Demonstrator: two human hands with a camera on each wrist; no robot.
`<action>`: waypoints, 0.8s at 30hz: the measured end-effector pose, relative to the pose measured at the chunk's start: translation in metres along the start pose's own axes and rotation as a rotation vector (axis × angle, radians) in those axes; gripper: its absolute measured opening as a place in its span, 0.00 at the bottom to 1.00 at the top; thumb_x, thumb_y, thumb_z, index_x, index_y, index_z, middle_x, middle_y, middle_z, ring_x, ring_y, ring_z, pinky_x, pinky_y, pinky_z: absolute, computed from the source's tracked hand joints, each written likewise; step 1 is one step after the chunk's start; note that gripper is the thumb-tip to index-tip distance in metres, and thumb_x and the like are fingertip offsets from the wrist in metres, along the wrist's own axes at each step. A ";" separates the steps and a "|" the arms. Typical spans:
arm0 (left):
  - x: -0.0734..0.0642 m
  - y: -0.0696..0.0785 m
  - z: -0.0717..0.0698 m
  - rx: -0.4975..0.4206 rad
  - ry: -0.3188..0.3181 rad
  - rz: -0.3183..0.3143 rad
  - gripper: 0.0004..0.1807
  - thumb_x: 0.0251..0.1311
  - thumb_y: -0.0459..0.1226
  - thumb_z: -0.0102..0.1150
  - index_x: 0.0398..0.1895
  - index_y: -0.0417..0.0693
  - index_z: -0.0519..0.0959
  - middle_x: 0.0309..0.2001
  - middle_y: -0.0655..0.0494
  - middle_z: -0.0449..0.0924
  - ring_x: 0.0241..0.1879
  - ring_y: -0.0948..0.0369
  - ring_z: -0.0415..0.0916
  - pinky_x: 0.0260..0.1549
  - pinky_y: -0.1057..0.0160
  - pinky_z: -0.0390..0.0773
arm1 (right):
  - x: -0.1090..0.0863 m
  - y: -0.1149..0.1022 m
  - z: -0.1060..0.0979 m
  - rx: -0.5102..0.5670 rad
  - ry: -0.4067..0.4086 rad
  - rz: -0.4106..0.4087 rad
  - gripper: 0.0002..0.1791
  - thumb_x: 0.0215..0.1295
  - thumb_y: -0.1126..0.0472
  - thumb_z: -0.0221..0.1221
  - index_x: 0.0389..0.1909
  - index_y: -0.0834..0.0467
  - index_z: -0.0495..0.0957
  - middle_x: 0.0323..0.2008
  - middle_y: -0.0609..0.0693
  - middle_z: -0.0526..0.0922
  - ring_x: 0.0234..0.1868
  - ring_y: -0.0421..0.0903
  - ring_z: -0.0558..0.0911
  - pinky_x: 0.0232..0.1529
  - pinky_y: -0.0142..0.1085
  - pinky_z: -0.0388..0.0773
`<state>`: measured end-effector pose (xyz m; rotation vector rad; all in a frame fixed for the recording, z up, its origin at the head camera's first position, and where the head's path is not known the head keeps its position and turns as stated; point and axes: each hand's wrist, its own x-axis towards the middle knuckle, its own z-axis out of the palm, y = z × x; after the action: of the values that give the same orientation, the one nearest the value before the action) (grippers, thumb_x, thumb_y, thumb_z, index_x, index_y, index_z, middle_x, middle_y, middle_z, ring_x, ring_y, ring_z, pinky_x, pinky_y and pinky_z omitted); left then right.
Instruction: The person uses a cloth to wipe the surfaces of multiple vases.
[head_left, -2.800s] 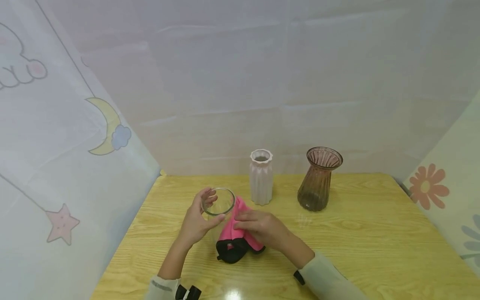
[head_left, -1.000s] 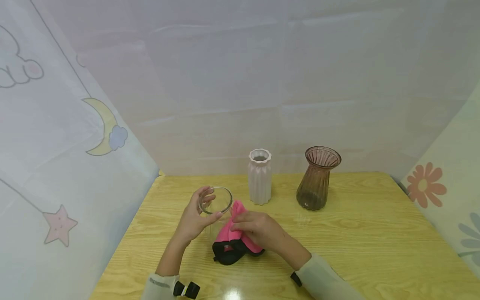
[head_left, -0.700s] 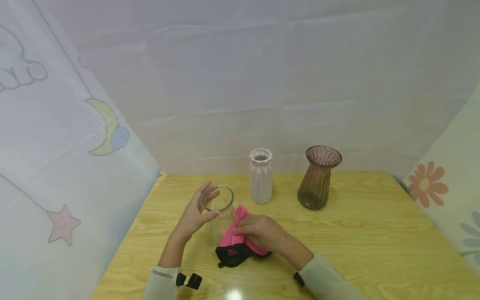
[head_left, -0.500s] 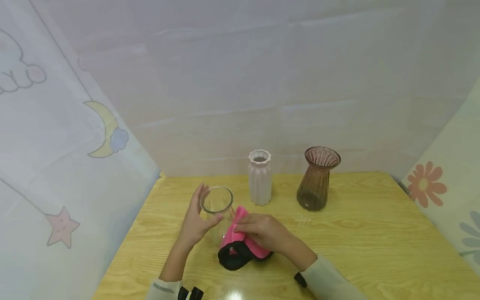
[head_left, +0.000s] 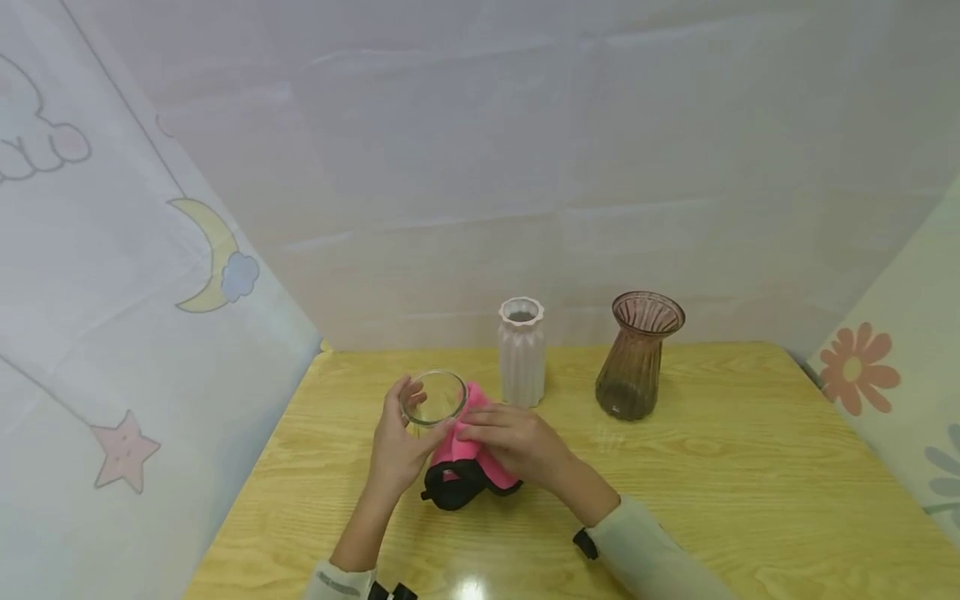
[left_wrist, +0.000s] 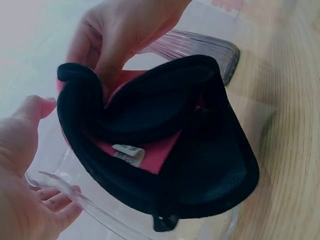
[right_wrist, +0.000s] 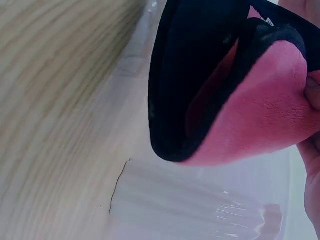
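Observation:
My left hand [head_left: 397, 446] holds a clear glass vase [head_left: 435, 402] at its rim, with the thumb near and the fingers round the far side. In the left wrist view the glass rim [left_wrist: 95, 210] passes by the fingertips. My right hand [head_left: 521, 442] pinches a folded pink plush cloth [head_left: 467, 448] against the vase's right side. The cloth has wide black edging [left_wrist: 210, 170], a small white label [left_wrist: 129, 154] and a short loop [left_wrist: 165, 222]. In the right wrist view its pink face [right_wrist: 260, 110] covers much of the right hand's fingers.
A white fluted vase [head_left: 522, 358] stands upright just behind the right hand. Farther right is a brownish-purple ribbed glass vase [head_left: 636, 358] with a flared mouth. The wooden table [head_left: 735, 467] meets printed cloth walls [head_left: 450, 167] at the back and sides.
My right hand and the cloth have moved away from me and slightly left, higher along the glass vase. The left forearm has shifted a little right. The other two vases stay put.

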<state>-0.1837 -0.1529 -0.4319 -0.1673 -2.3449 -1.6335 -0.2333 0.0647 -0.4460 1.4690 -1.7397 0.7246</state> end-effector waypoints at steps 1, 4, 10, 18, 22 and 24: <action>0.000 0.000 0.000 0.011 0.003 0.004 0.53 0.56 0.42 0.75 0.78 0.39 0.51 0.71 0.42 0.66 0.69 0.47 0.68 0.69 0.37 0.61 | -0.001 0.000 0.001 0.001 -0.006 0.007 0.11 0.67 0.69 0.63 0.47 0.57 0.88 0.45 0.52 0.89 0.48 0.47 0.88 0.52 0.45 0.83; 0.003 -0.001 -0.002 0.036 0.001 0.010 0.52 0.55 0.43 0.76 0.77 0.40 0.53 0.68 0.45 0.69 0.67 0.49 0.70 0.67 0.38 0.64 | -0.003 0.000 0.003 0.013 -0.022 0.036 0.19 0.53 0.73 0.70 0.46 0.57 0.88 0.45 0.53 0.89 0.48 0.46 0.88 0.52 0.41 0.83; 0.008 -0.004 -0.009 0.022 -0.057 0.003 0.51 0.54 0.43 0.76 0.76 0.41 0.56 0.66 0.48 0.72 0.67 0.50 0.72 0.66 0.35 0.64 | -0.009 -0.002 0.006 0.050 -0.057 0.077 0.20 0.48 0.75 0.72 0.43 0.57 0.88 0.42 0.52 0.89 0.46 0.45 0.88 0.51 0.35 0.83; 0.018 -0.015 -0.024 -0.055 -0.211 0.057 0.46 0.60 0.37 0.71 0.77 0.46 0.54 0.70 0.47 0.69 0.69 0.47 0.68 0.68 0.30 0.56 | -0.023 -0.009 0.011 0.055 -0.188 0.140 0.15 0.53 0.74 0.70 0.39 0.54 0.90 0.40 0.48 0.90 0.45 0.43 0.88 0.51 0.32 0.82; 0.022 -0.022 -0.031 -0.098 -0.290 0.108 0.45 0.64 0.35 0.68 0.79 0.45 0.52 0.72 0.43 0.66 0.71 0.44 0.65 0.68 0.28 0.51 | -0.025 -0.013 0.012 0.045 -0.259 0.150 0.14 0.55 0.73 0.69 0.38 0.52 0.90 0.39 0.45 0.89 0.44 0.40 0.87 0.49 0.31 0.82; 0.021 -0.023 -0.032 -0.121 -0.310 0.107 0.47 0.65 0.36 0.67 0.80 0.46 0.48 0.74 0.42 0.62 0.73 0.43 0.62 0.69 0.27 0.47 | -0.026 -0.015 0.011 0.039 -0.289 0.154 0.14 0.56 0.72 0.69 0.39 0.52 0.90 0.39 0.44 0.89 0.44 0.39 0.87 0.49 0.31 0.82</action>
<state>-0.2046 -0.1925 -0.4359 -0.6008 -2.4021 -1.8058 -0.2188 0.0676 -0.4738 1.5385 -2.0869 0.6521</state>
